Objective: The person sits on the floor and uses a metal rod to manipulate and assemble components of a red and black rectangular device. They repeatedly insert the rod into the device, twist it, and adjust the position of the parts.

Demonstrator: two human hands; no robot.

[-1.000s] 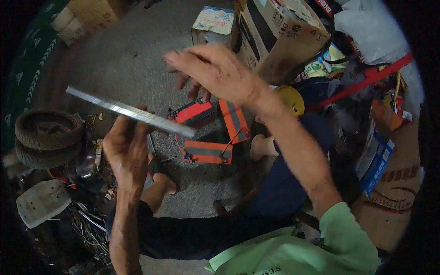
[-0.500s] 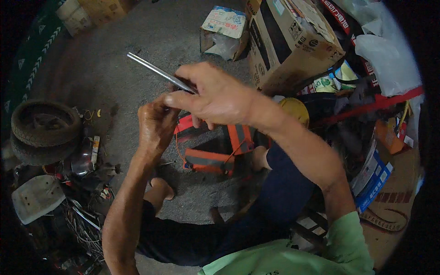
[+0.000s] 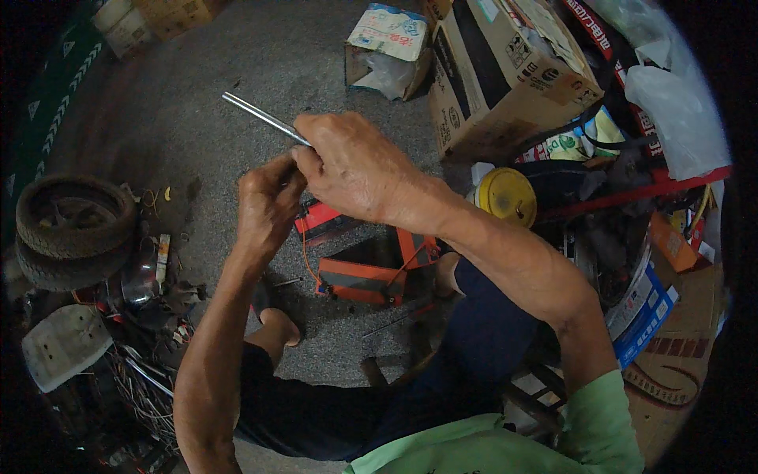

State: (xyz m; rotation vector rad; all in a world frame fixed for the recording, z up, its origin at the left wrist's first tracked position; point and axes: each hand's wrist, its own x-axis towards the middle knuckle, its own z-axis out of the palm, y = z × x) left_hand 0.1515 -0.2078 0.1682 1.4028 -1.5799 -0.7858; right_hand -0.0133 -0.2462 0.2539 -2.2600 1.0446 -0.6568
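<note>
A shiny metal rod or tube [image 3: 264, 116] sticks out toward the far left from my right hand [image 3: 355, 170], whose fingers are wrapped round it. Right beside it is my left hand [image 3: 268, 197], its fingers bent into a pinch near my right thumb. Whatever lies between the left fingertips is hidden. Below both hands, on the ground between my feet, lie orange-and-grey blocks [image 3: 359, 278] with a thin orange wire [image 3: 306, 251] running along them.
Two stacked tyres [image 3: 75, 225] lie at the left, above a pale panel [image 3: 67, 345] and tangled metal parts. Large cardboard boxes [image 3: 501, 95] and a small open carton [image 3: 387, 35] stand at the far right. A yellow round lid [image 3: 507, 197] sits beside my right forearm.
My right hand has shifted slightly left along the rod, so less of it shows, and its fingers look more curled. The left hand stays nearly in place.
</note>
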